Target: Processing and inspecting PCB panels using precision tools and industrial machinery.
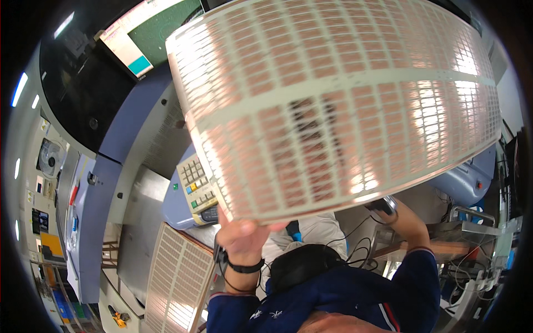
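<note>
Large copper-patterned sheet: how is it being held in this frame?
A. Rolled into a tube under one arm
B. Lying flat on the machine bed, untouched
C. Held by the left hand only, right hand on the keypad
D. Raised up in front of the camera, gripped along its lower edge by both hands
D: the large copper-patterned sheet fills the upper view, with the left hand and right hand at its lower edge.
</note>
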Demonstrator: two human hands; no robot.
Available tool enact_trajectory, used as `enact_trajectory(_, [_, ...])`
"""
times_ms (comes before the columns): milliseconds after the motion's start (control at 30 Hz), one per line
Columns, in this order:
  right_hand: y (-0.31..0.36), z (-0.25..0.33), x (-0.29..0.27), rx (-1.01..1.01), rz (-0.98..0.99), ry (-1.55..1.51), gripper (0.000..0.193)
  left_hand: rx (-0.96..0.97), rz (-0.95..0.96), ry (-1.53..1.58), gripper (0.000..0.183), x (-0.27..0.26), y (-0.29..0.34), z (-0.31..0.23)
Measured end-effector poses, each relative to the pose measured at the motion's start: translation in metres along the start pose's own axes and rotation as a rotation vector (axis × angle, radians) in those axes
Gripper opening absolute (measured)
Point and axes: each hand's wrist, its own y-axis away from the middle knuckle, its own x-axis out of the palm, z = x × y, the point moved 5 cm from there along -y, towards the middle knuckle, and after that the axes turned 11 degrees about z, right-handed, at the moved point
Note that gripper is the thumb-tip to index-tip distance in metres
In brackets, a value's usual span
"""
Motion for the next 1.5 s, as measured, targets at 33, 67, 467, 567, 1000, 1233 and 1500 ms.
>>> enact_trajectory(33, [-0.002, -0.003, 0.005, 0.014, 0.021, 0.01, 0.049, 0.061, -0.076, -0.067, 0.083, 0.0, 0.014, -0.016])
enact_trajectory(67, [-0.002, -0.004, 0.008, 0.02, 0.029, 0.017, 0.049, 0.079, -0.093, -0.086, 0.083, 0.001, 0.028, -0.029])
enact_trajectory(467, [0.077, 0.14, -0.03, -0.218, 0.159, -1.82, 0.063, 0.042, -0.019, -0.322, 0.066, -0.057, 0.197, -0.145])
enact_trajectory(567, [0.086, 0.136, -0.011, -0.016, 0.003, -1.642, 0.053, 0.055, -0.199, -0.402, 0.064, -0.068, 0.218, -0.158])
enact_trajectory(1000, [0.085, 0.135, -0.022, -0.271, 0.334, -1.067, 0.034, 0.085, -0.745, -0.694, 0.059, -0.103, 0.258, -0.162])
enact_trajectory(1233, [0.096, 0.12, -0.036, -0.29, 0.202, -1.064, 0.033, 0.107, -0.734, -0.714, 0.061, -0.082, 0.204, -0.132])
enact_trajectory(1500, [0.156, 0.092, -0.039, 0.149, 0.228, -1.001, 0.038, 0.024, -0.521, -0.618, 0.063, -0.063, 0.103, -0.062])
